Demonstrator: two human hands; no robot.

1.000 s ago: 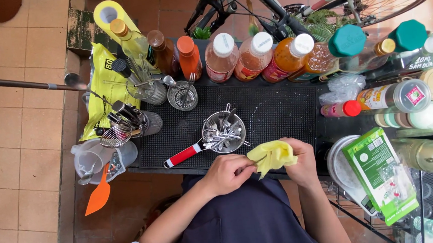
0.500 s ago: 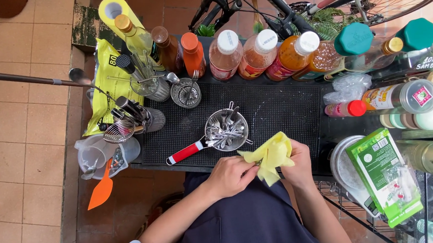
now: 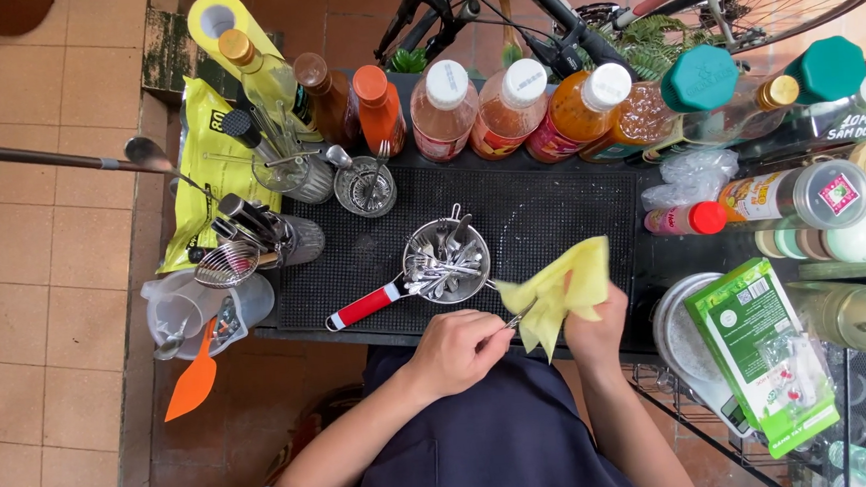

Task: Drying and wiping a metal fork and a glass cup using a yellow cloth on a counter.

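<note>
Gripping a yellow cloth [image 3: 559, 293], the right hand [image 3: 599, 329] is seen at the near edge of the black mat [image 3: 551, 206], fingers bunched in the fabric. A small metal utensil [image 3: 511, 319] (mostly hidden, kind can't be told) is pinched by the left hand [image 3: 457, 350], its tip wrapped in the cloth. A red-handled strainer [image 3: 435, 268] w/ more cutlery lies just beyond, btwn hands and sauce bottles [image 3: 505, 109].
</note>
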